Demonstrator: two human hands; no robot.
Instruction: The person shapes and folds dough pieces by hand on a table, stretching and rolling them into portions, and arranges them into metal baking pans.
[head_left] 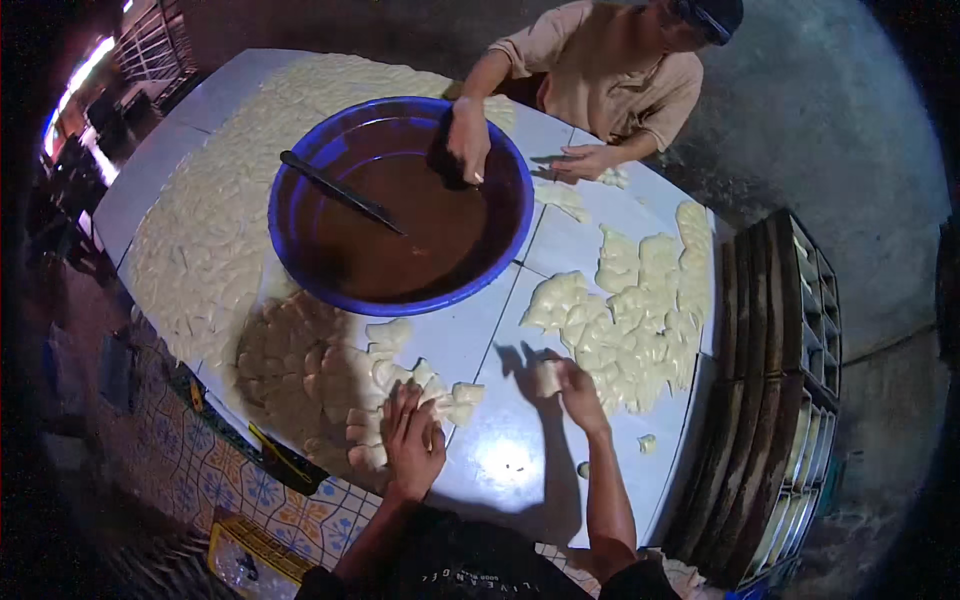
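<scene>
My left hand (412, 440) lies with its fingers stretched out over pale dough pieces (467, 393) near the table's front edge. Between the fingers of my right hand (580, 395) is a small piece of pale dough (548, 378), held just above the white tabletop (490, 350). Beyond that hand spreads a patch of flattened, glossy dough (630, 330). A broad sheet of similar pieces (200, 250) covers the table's left side, partly in shadow near my left hand.
A large blue-purple basin (400, 306) of brown liquid stands mid-table, a dark flat stick (340, 190) leaning in it. Across the table, a person (610, 80) has one hand over the basin. Dark tins (770, 380) are stacked at the right; a yellow crate (255, 550) sits lower left.
</scene>
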